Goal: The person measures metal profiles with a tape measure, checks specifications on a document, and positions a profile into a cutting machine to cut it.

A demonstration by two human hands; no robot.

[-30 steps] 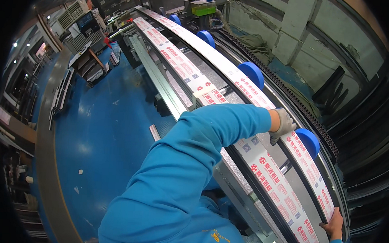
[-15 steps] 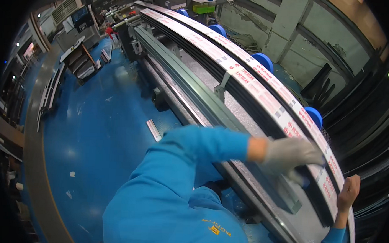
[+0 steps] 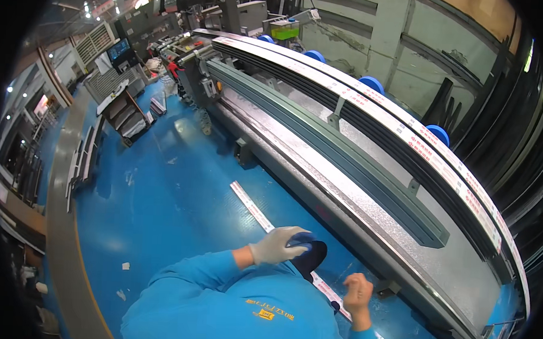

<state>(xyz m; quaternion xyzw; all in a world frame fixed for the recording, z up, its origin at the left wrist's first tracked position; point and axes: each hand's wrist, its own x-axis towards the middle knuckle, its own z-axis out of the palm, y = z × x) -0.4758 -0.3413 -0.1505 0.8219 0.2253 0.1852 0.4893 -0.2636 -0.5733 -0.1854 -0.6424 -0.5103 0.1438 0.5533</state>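
Note:
My left hand [image 3: 276, 245], in a whitish glove, is in front of my body with its fingers curled. Dark blue shows at its palm side; I cannot make out whether this is part of the glove or a held thing. My right hand [image 3: 358, 292] is bare and curled into a loose fist, with nothing visible in it. It hangs over the floor beside the machine bed. Below my hands a long white strip with red print [image 3: 252, 206] lies on the blue floor, partly hidden by my body. Long dark profiles with white printed film [image 3: 400, 131] rest on the machine bed.
The long machine bed [image 3: 367, 201] runs diagonally along my right, with a grey-green rail [image 3: 321, 144] on it. Blue rollers [image 3: 371, 85] stand behind the profiles. Dark bars lean at the far right. A small cart [image 3: 123, 114] and a screen are at the far left.
Both hands have drawn back from the profiles on the bed toward my body. My left arm has swung left and down. The view has shifted, showing more of the bed and floor strip.

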